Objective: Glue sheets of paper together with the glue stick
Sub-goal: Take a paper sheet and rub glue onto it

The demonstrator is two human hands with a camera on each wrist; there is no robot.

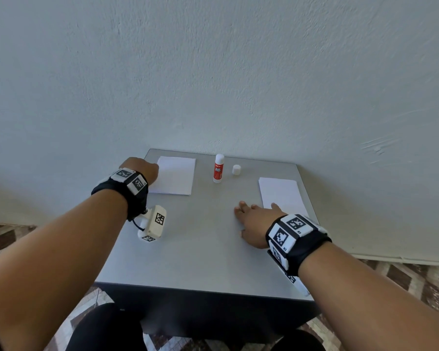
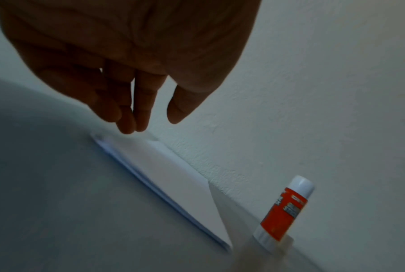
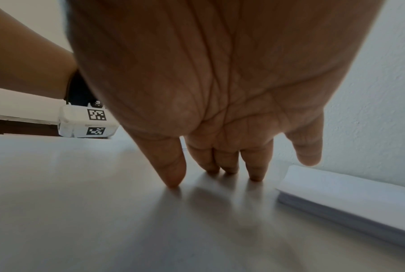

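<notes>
Both my hands are out over the grey table, holding nothing, with the glue stick standing uncapped at the far edge.

Nearest me, my right hand (image 1: 254, 224) lies palm down on the table (image 1: 200, 249), fingers (image 3: 256, 165) straight and slightly spread, their tips touching the bare surface just beside the right stack of paper (image 1: 283, 196), with the little finger raised over that stack's near corner. Farther out on the other side, my left hand (image 1: 142, 169) hangs above the near left corner of the left stack of paper (image 1: 174, 176), fingers relaxed and pointing down, close to the sheets but apart from them in the left wrist view. Beyond both, near the wall, the glue stick (image 1: 218, 168) stands upright between the two stacks, and its white cap (image 1: 236, 170) sits just beside it, to its right.
</notes>
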